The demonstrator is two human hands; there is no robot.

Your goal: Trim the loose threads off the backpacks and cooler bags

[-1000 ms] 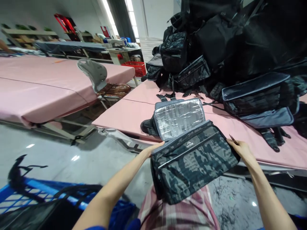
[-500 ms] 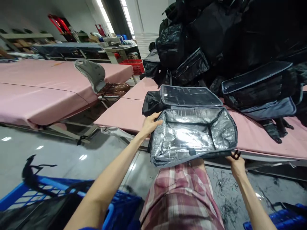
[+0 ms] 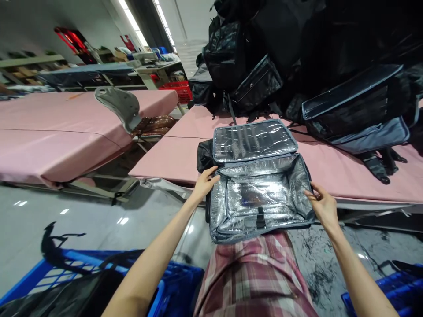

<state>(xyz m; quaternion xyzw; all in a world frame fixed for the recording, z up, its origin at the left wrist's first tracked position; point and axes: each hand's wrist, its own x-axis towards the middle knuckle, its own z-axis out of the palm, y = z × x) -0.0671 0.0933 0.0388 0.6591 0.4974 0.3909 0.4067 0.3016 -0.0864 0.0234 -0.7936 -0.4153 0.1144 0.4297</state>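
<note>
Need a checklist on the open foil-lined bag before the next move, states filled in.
1. Left hand gripping the left rim of the foil-lined bag: ok.
2. Right hand at the opposite rim: ok.
3. Lid folded back, clear of the opening: ok.
4. Bag fully over the pink table: not ok, its front reaches past the near edge, above the lap.
5. Underside supported: cannot tell, base hidden.
6. Interior lining undamaged: cannot tell, wrinkles and glare.
</note>
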